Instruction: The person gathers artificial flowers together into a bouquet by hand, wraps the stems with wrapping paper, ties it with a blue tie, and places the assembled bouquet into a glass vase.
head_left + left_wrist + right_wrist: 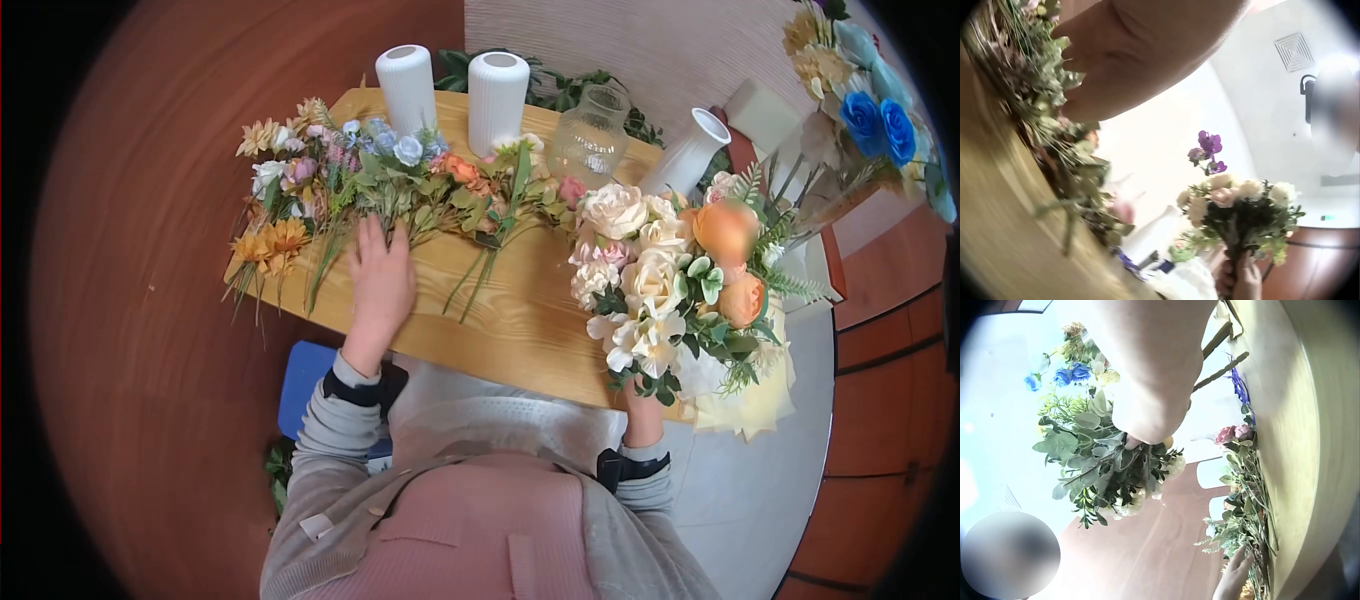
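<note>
In the head view a bouquet (655,280) of cream roses, orange blooms and green leaves is held over the table's right front edge. My right hand (645,408) grips its stems from below, mostly hidden by the flowers; the left wrist view shows the fingers (1247,275) wrapped round them. My left hand (383,285) reaches over the table with its fingers extended, fingertips right at the green stems of the loose flowers (395,195). These lie in a row, with yellow daisies (272,247), blue blooms (408,150) and orange blooms (462,170).
Two white ribbed vases (405,90) stand along the wooden table's (520,330) back. Beside them are a clear glass vase (590,140) and a leaning white vase (690,150). Blue roses (880,125) rise at the far right. A blue object (305,385) sits below the left edge.
</note>
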`<action>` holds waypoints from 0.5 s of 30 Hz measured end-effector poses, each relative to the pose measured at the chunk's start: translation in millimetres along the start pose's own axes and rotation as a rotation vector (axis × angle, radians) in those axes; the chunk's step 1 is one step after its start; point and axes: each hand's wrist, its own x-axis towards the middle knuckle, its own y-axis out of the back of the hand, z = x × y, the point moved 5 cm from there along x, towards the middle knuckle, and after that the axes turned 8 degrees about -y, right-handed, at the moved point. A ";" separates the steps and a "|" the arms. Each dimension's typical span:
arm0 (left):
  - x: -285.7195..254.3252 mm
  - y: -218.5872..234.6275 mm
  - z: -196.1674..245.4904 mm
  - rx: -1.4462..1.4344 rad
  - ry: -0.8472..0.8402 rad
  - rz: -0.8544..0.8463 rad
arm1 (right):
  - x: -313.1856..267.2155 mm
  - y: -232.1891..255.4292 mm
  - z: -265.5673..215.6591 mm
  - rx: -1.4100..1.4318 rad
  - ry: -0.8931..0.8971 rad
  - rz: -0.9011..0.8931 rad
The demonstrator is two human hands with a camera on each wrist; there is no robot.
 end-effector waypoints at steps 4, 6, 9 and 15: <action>21.4 4.1 60.4 -0.477 0.009 -0.064 | -11.8 12.8 5.7 -0.007 -0.024 0.001; 29.0 -28.2 86.9 -0.400 -0.123 -0.270 | -10.2 11.1 4.0 -0.007 -0.026 0.003; 36.8 -63.4 98.5 -0.457 -0.173 -0.260 | -15.0 12.3 2.0 -0.002 -0.034 0.007; 42.2 -77.3 100.3 -0.752 0.030 -0.392 | -25.5 21.4 3.4 0.025 -0.063 0.019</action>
